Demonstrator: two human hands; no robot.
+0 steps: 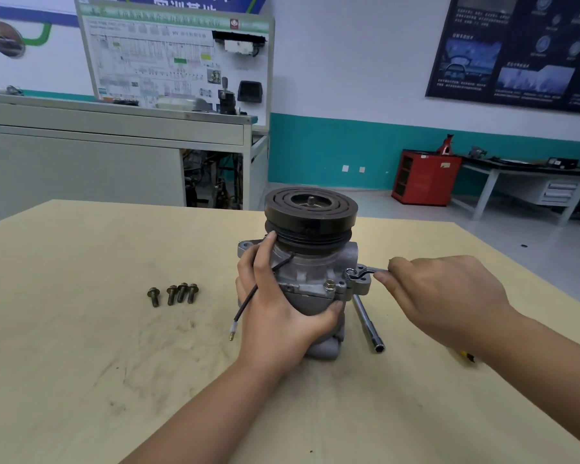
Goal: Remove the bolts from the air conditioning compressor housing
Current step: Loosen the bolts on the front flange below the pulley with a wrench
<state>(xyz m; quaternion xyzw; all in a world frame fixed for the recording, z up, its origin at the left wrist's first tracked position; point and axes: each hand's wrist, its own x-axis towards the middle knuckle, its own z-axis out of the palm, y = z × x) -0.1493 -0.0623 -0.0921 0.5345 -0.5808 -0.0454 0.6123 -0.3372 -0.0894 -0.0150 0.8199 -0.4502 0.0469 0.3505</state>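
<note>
While left hand point(275, 309) grips silver compressor point(310, 262), right hand point(442, 296) fingers pinch wrench point(362, 272); 4 bolts point(173, 293) out.

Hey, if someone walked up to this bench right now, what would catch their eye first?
Probably the compressor standing upright mid-table, its black pulley on top, with the left hand wrapped around its body. Next, the right hand holding a small wrench at the housing's right-side flange. Then the four loose bolts lined up on the table to the left.
</note>
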